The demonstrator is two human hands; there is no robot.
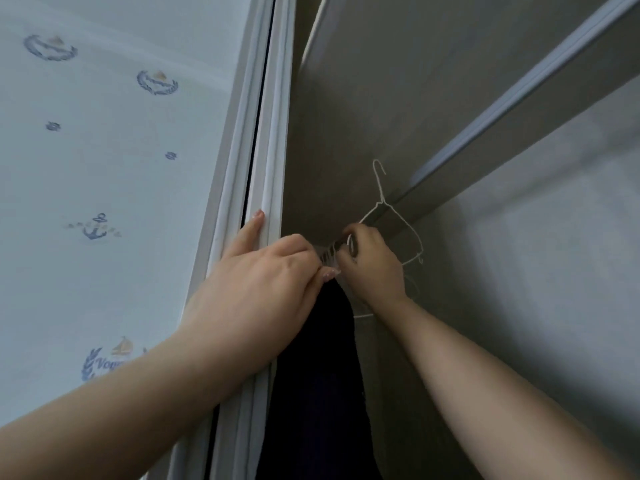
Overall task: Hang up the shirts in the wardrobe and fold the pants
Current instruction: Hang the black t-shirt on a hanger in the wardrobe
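Observation:
I look up into the wardrobe. A dark garment hangs straight down below my hands. Above it a tight bunch of white hanger hooks sits between both hands. My left hand pinches at that bunch with thumb and curled fingers, while its index finger lies straight along the white door frame. My right hand grips a white wire hanger, whose hook points upward and whose lower wire shows beneath the wrist. The rail itself is hidden by my hands.
A grey shelf board crosses the wardrobe above and to the right of the hanger. The wardrobe's back wall is bare on the right. Pale wallpaper with anchor and ship prints fills the left.

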